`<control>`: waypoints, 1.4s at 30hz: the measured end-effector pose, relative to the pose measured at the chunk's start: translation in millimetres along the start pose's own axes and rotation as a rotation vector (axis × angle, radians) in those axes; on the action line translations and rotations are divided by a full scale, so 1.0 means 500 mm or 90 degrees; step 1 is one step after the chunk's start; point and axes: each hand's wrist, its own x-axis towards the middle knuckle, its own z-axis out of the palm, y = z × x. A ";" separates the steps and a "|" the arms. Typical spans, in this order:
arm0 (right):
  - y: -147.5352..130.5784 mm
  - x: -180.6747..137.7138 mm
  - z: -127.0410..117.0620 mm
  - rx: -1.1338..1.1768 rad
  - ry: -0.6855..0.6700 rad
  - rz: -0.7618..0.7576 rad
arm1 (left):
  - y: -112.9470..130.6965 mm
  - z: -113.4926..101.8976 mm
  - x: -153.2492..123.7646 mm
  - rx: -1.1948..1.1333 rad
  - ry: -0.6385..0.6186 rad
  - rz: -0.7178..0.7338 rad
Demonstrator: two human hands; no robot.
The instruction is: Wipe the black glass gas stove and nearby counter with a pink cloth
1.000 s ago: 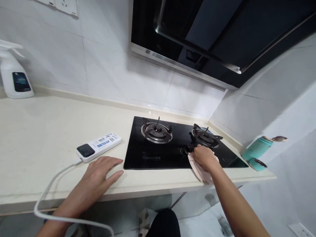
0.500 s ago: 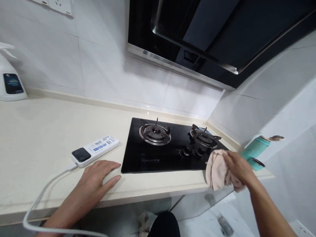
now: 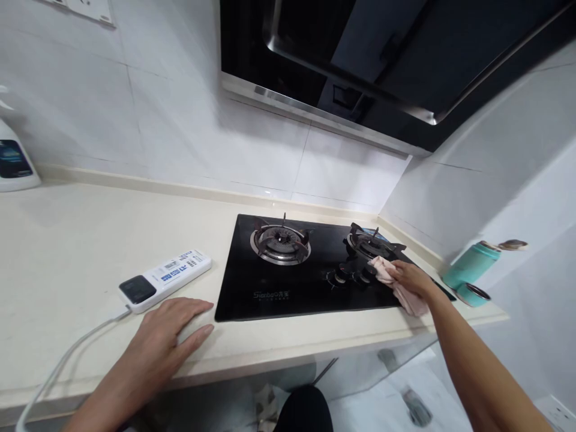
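Note:
My right hand (image 3: 411, 279) grips a pale pink cloth (image 3: 407, 298), which lies over the right part of the black gas stove (image 3: 310, 294) beside its knobs (image 3: 353, 276). Part of the cloth hangs toward the stove's front edge. The right burner (image 3: 372, 245) is just behind that hand. My left hand (image 3: 173, 330) rests on the cream countertop (image 3: 265, 336) with thumb and fingers apart, holding nothing. Its fingertips are close to the stove's front left corner. Just behind it lies a white power bank (image 3: 166, 281) with a dark display and a cable.
A white spray bottle (image 3: 15, 159) stands at the far left. To the right of the stove are a teal container (image 3: 472, 264) with wooden utensils and a small teal cup (image 3: 473, 294). A black range hood (image 3: 333, 72) overhangs the stove. The left burner (image 3: 281, 243) has raised prongs.
My right hand has carried the cloth from the counter's front edge back and up onto the stove by the knobs. My left hand stays on the counter. The view has shifted slightly.

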 end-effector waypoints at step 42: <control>-0.479 -0.206 -0.033 0.279 0.122 -0.473 | 0.051 -0.026 -0.010 -0.060 0.006 -0.030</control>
